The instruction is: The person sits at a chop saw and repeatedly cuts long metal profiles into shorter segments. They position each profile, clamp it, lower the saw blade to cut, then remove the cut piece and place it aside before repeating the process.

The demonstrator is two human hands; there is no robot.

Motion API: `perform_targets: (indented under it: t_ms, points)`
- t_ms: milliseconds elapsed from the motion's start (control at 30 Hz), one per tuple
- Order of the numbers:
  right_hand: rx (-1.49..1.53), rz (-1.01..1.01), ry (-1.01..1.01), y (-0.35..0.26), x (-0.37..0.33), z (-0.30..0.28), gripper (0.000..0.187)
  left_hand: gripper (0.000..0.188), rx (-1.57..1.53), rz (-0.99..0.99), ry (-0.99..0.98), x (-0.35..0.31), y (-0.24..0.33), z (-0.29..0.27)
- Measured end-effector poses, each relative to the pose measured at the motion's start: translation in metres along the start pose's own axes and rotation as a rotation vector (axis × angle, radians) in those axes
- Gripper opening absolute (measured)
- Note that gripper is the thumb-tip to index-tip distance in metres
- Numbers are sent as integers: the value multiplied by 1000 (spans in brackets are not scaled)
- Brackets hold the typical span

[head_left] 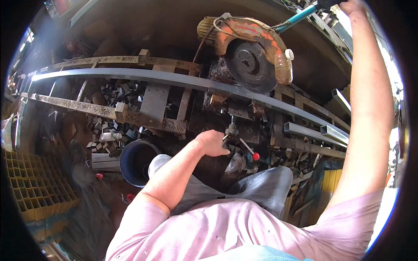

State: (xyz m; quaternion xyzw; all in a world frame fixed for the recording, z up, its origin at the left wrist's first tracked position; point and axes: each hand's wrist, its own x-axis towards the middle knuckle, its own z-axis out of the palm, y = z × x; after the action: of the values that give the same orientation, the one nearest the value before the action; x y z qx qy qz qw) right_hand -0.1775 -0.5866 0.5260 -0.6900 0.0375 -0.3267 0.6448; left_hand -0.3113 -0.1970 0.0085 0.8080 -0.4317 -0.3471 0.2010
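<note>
My left hand (pixel 212 143) is closed at the spoked clamp handle (pixel 232 129) of a vise, in front of the long bench. One spoke of that handle ends in a red knob (pixel 256 156), to the right of my fingers. At the upper right my right hand (pixel 353 7), partly cut off by the rim, grips the black end of the saw's teal lever (pixel 300 18). An orange, worn chop saw (pixel 252 30) stands beyond the bench, its dark round blade (pixel 250 65) just behind a long metal tube (pixel 152 75). The tube lies across the vise.
Metal frame rails (pixel 78 104) carry the tube to the left. Shorter square tubes (pixel 305 131) lie at right. Many small cut pieces (pixel 113 126) are heaped below the rails. A blue bucket (pixel 124 163) stands by my left knee; a yellow gridded stack (pixel 37 185) is at far left.
</note>
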Motion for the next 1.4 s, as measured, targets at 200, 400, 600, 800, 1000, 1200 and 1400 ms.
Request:
perform_targets:
  t_ms: [200, 400, 600, 800, 1000, 1200, 1400]
  points:
    - [177, -6, 57, 4, -10, -19, 65, 80, -27, -20, 43, -13, 4, -1]
    - [168, -48, -37, 6, -40, -36, 64, 81, -16, -51, 104, -26, 14, 5]
    - [260, -71, 32, 8, -54, -35, 53, 79, -25, -87, 134, -31, 16, 7]
    - [354, -265, 126, 15, -66, -27, 34, 65, -12, -75, 181, -28, 18, 8]
    - [341, -227, 78, 12, -57, -39, 30, 59, -3, -130, 168, -26, 18, 9]
    - [389, -283, 102, 19, -60, -36, 30, 62, -7, -142, 176, -24, 16, 10]
    - [376, -279, 42, 18, -73, -31, 32, 65, -12, -150, 159, -24, 19, 8]
